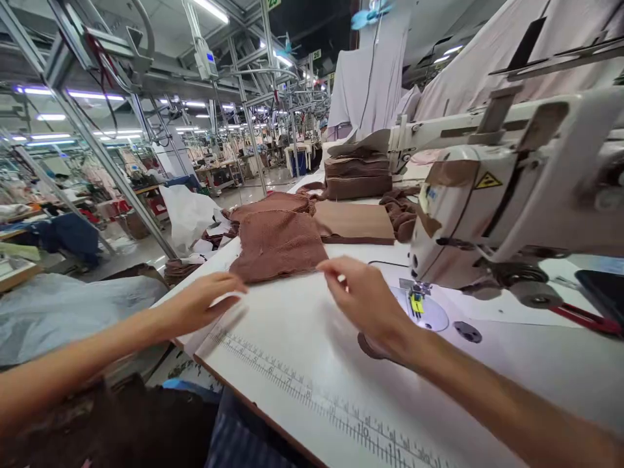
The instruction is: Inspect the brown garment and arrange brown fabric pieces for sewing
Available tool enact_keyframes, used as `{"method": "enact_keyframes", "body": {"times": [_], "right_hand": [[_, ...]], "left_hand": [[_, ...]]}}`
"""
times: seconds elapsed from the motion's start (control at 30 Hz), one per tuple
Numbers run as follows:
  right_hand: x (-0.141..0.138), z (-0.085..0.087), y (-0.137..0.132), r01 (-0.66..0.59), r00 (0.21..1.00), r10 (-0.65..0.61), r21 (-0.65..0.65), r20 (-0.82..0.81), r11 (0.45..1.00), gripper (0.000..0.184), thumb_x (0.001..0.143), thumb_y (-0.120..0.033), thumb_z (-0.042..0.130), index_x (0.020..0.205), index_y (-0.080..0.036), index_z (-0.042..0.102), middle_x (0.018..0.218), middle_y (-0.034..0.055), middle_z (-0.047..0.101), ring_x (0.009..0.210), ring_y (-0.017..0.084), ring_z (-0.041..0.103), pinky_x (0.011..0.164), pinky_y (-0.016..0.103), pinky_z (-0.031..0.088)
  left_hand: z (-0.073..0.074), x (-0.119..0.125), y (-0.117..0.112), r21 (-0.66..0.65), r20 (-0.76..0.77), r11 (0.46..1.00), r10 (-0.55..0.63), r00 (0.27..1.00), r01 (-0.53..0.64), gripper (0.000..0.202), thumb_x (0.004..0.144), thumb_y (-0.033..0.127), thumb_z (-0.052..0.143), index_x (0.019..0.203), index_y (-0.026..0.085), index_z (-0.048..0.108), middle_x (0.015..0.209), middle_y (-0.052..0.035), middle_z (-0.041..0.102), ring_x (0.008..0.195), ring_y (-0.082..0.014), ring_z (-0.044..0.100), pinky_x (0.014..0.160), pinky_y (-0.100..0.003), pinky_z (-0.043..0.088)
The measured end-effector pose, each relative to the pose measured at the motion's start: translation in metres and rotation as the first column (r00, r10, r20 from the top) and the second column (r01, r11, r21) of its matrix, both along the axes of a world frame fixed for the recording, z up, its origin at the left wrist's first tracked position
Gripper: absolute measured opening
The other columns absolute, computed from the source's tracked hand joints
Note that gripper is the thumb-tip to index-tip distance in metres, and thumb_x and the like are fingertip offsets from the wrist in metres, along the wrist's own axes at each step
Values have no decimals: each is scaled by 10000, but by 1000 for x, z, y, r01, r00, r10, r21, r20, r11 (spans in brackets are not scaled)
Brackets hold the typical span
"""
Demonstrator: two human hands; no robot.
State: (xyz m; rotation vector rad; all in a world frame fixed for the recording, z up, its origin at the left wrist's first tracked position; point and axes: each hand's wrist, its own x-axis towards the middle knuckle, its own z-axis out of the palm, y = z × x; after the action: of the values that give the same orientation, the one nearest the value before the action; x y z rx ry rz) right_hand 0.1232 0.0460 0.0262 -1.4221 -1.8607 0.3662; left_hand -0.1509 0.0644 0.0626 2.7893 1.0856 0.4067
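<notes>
A brown fabric piece (pixel 280 244) lies on the white sewing table, draped towards me from a heap of the same cloth. My right hand (pixel 368 299) is at its near right corner, thumb and forefinger closed in a pinch on the edge. My left hand (pixel 207 299) hovers by the near left corner, fingers stretched and thumb apart, with nothing visible in it. To the right of my right hand stands a sewing machine (pixel 492 195), its lit needle plate (pixel 433 315) and yellow-marked presser foot (pixel 416 302) close to my wrist.
Behind the cloth are a flat brown stack (pixel 358 221) and a taller folded stack (pixel 358 179). A printed ruler (pixel 309 393) runs along the table's front edge. A dark round piece (pixel 370 346) shows under my right wrist. Plastic-covered goods (pixel 73 312) lie at left.
</notes>
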Motion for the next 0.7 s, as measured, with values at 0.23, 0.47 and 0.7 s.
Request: {"method": "enact_keyframes", "body": {"times": [0.23, 0.47, 0.7], "right_hand": [[14, 5, 121, 472, 879, -467, -36, 98, 881, 168, 910, -192, 578, 1068, -137, 558, 1112, 68, 537, 1042, 221, 517, 883, 430, 453], [20, -15, 147, 621, 779, -590, -141, 211, 771, 129, 919, -272, 573, 948, -147, 588, 1032, 52, 555, 1053, 228, 498, 885, 440, 433], [9, -3, 138, 703, 695, -673, -46, 253, 710, 215, 962, -277, 495, 1126, -139, 513, 1093, 75, 527, 1036, 228, 510, 854, 419, 456]], "left_hand": [[-41, 114, 113, -189, 123, 977, 125, 985, -100, 332, 892, 365, 499, 1127, 132, 524, 1055, -74, 586, 905, -162, 590, 784, -369, 524], [-56, 117, 129, -420, 201, 906, 159, 967, -62, 320, 880, 350, 521, 1115, 133, 538, 1106, -80, 575, 972, -184, 577, 828, -395, 515], [-55, 110, 128, -547, 488, 834, 385, 784, -70, 341, 883, 364, 512, 1134, 133, 528, 1125, -83, 566, 989, -193, 572, 838, -404, 510]]}}
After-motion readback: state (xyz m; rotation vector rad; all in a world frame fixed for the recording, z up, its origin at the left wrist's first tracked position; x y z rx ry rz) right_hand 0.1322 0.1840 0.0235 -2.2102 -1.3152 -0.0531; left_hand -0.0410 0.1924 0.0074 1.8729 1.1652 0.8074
